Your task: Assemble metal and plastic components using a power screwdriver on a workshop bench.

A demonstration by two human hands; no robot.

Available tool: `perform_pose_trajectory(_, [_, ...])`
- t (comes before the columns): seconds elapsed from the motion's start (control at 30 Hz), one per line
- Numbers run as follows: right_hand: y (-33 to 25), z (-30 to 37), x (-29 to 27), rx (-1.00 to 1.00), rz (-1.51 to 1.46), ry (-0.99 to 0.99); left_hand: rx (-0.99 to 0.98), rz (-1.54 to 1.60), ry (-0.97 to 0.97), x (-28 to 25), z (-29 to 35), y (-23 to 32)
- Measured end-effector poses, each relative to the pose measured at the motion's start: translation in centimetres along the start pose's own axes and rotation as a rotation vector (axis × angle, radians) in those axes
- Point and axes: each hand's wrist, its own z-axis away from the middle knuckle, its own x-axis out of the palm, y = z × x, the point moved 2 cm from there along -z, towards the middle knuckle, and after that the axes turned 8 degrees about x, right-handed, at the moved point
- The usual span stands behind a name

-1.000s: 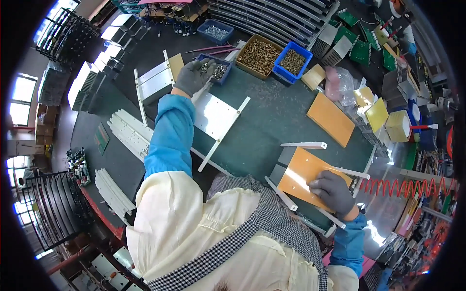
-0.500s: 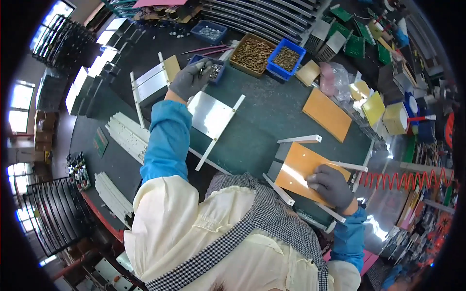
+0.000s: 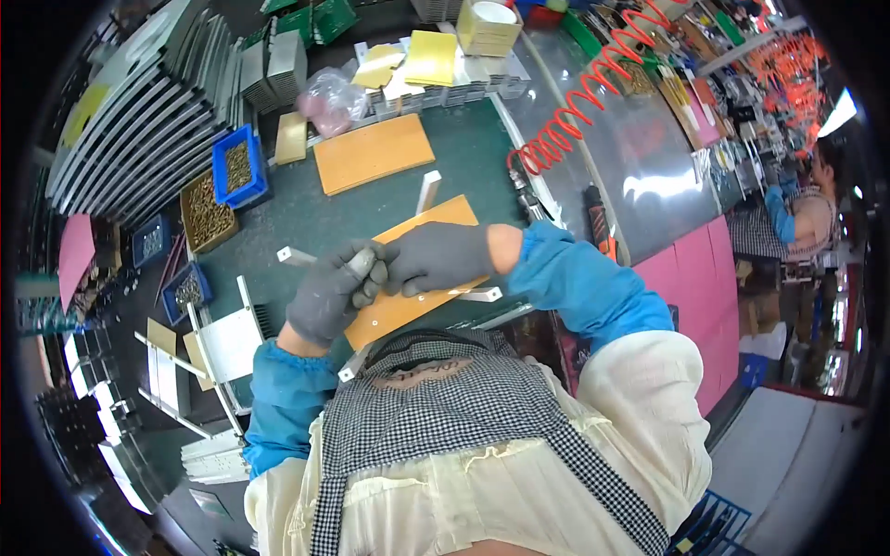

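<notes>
Both hands wear grey gloves and meet over an orange board [image 3: 399, 313] with small holes in it. My left hand [image 3: 329, 295] is closed, its thumb and fingertips pinched together; whatever lies in them is too small to make out. Touching those fingertips, my right hand [image 3: 440, 259] has its fingers curled inward, and their contents are hidden. White bars stick out around the board: one at the far side [image 3: 427, 192], another at the left [image 3: 295, 256], and one beneath my right wrist [image 3: 479, 294].
Left of the hands stand a blue bin [image 3: 188, 290] of small silver parts, a tan bin [image 3: 206, 215] and a blue bin [image 3: 239, 167] of brassy pieces. Another orange board [image 3: 374, 153] lies beyond. A red coiled hose [image 3: 575, 107] hangs at right; a co-worker [image 3: 802, 218] sits farther off.
My left hand has come from the blue bin of silver parts back over the orange board. My right hand has shifted across the board to meet it. The view has turned to the right.
</notes>
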Motion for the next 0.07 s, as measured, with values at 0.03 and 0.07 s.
perform_pose_trajectory(0.03, [0.18,0.29,0.07,0.009,0.01,-0.011,0.038,-0.015,-0.062,-0.04,-0.55,-0.61])
perform_pose_trajectory(0.07, [0.47,1.15,0.16,0.014,0.007,0.003,0.078,-0.027,-0.121,0.06,-0.87,-1.09])
